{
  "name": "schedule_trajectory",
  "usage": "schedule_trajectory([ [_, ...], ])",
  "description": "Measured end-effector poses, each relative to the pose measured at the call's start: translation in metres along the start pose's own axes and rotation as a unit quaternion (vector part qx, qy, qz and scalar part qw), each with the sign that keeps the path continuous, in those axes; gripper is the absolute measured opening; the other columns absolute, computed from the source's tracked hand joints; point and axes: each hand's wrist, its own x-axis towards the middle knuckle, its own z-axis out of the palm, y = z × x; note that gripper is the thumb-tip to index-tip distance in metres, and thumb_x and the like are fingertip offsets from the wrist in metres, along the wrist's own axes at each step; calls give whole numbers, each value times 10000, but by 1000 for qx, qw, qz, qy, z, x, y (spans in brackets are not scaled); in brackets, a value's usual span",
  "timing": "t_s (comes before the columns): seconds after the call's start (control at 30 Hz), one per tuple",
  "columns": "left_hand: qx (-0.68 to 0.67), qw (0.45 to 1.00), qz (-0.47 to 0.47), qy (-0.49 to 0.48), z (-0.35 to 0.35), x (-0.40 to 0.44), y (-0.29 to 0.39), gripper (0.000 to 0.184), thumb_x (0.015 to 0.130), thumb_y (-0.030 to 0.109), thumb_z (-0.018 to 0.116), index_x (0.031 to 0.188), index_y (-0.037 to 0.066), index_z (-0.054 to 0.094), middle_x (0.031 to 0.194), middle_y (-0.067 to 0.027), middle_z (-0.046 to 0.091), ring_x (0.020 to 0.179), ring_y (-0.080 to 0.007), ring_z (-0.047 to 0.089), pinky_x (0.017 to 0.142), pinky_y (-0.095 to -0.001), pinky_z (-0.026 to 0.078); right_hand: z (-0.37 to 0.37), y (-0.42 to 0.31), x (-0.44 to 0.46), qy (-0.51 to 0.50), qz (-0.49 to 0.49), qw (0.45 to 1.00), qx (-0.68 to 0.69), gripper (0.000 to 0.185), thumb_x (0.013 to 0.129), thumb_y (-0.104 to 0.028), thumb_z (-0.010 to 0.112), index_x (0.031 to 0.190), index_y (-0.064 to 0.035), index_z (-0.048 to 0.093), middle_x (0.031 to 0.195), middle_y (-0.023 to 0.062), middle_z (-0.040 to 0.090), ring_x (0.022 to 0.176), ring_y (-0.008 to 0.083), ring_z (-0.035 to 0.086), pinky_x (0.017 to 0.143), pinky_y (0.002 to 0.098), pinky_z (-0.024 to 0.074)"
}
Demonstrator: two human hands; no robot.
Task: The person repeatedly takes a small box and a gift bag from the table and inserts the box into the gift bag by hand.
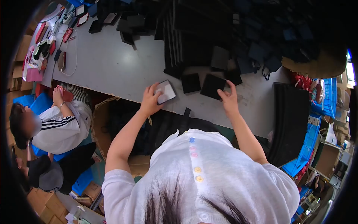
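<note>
My left hand [151, 100] holds a small shallow box part [166, 92] with a dark rim and a white inside, near the table's front edge. To the right, my right hand [229, 98] grips the right side of a black square piece [213, 86] between thumb and fingers. Another black square piece [191, 83] lies on the grey table [112, 63] between the two hands. One more dark piece [234, 76] lies just behind my right hand, and a dark grey one [220, 58] leans farther back.
Tall stacks of black trays [172, 41] stand behind the hands. Dark boxes [136, 21] lie at the back left. A black foam-like stack [289, 123] stands at the right beside blue crates [304, 145]. Two people sit at the left, one in a white shirt [61, 125].
</note>
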Motion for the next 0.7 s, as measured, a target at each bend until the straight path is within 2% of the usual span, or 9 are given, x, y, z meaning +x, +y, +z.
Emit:
schedule_trajectory([
  [0.1,-140,990,15,31,22,1,26,926,521,130,842,1350,113,429,1377,-198,366,1218,-395,415,1014,-438,394,23,10,-6,-61,9,994,-87,467,821,-136,687,1237,-79,484,779,78,646,617,111,546,531,258,411],
  [0.17,-184,982,9,47,34,5,45,1019,515,128,853,1407,115,361,1389,-203,351,1232,-390,409,1013,-433,398,39,38,4,-83,-1,986,-141,427,797,-171,705,1172,-56,536,783,94,658,642,157,586,572,288,450],
  [0.3,-217,974,18,63,48,12,63,1063,506,119,861,1423,97,324,1413,-206,323,1234,-388,412,1015,-429,398,61,81,27,-112,-28,949,-293,333,783,-227,730,1011,2,647,794,98,660,712,202,618,650,319,494],
  [0.43,-102,994,20,25,54,19,78,1000,588,239,832,1426,71,313,1446,-171,302,1270,-379,366,1038,-449,352,75,60,18,-70,-68,945,-314,350,740,-232,739,988,3,662,790,145,679,753,253,667,716,343,527],
  [0.5,-42,999,0,-11,48,20,82,971,626,295,812,1427,69,314,1458,-154,297,1286,-376,345,1052,-462,325,61,50,19,-164,41,964,-205,304,740,-196,715,975,-12,664,798,162,679,739,257,667,705,343,526],
  [0.57,41,998,11,-46,37,22,85,943,674,391,765,1427,51,309,1477,-130,286,1316,-372,300,1075,-491,265,19,26,34,-37,-175,934,-309,196,759,-139,640,919,-29,662,778,158,675,739,312,672,680,357,529],
  [0.6,32,999,-3,-31,34,20,87,899,697,390,749,1437,112,321,1503,-102,262,1347,-372,265,1096,-517,221,-5,21,53,84,-244,921,-293,151,761,-96,605,891,-34,649,743,157,652,695,313,657,640,366,519],
  [0.63,34,999,1,-30,34,19,86,899,697,390,749,1437,112,321,1503,-102,262,1347,-372,265,1096,-517,221,-35,20,82,161,-254,911,-282,153,753,-75,603,898,-38,629,778,152,639,714,305,641,644,366,511],
  [0.7,107,982,149,-52,36,21,77,815,727,356,729,1436,230,347,1519,-67,245,1382,-376,209,1103,-543,202,-92,22,143,246,-245,862,-370,387,721,-149,671,1082,-78,549,1058,158,587,977,333,565,836,419,455],
])
